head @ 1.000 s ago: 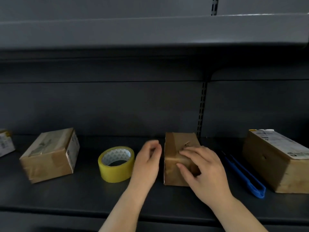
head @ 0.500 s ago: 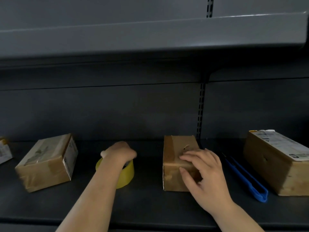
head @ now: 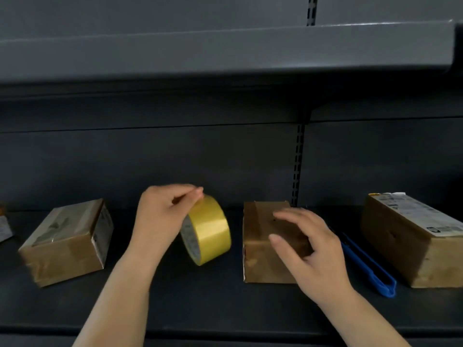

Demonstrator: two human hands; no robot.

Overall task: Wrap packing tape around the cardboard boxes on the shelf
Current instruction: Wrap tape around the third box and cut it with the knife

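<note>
Tape [head: 209, 227], a yellow roll, is held up off the shelf [head: 200, 301] by the left hand [head: 160, 221], tilted so its outer band faces the camera and its patterned core edge faces lower left. The left grip pinches the roll's upper rim between thumb and fingertips, the other fingers curled behind it. The roll hangs between 2 boxes, well clear of both.

The middle box [head: 260, 249] stands on the shelf just right of the roll, its narrow end toward the camera. The right hand [head: 310, 249] is over that box's top and right side, its grip spread, fingers loosely fanned and slightly blurred; whether they touch the cardboard cannot be told.

The left box [head: 67, 241] sits at an angle on the shelf, well apart from the left hand, with a printed label on its right end. The right box [head: 411, 236] lies at the far right, a white label along its top. Between the middle and right boxes lies a blue tool [head: 370, 271], long and narrow, partly hidden by the right hand. At the far left edge a sliver of another box [head: 3, 226] shows.
</note>
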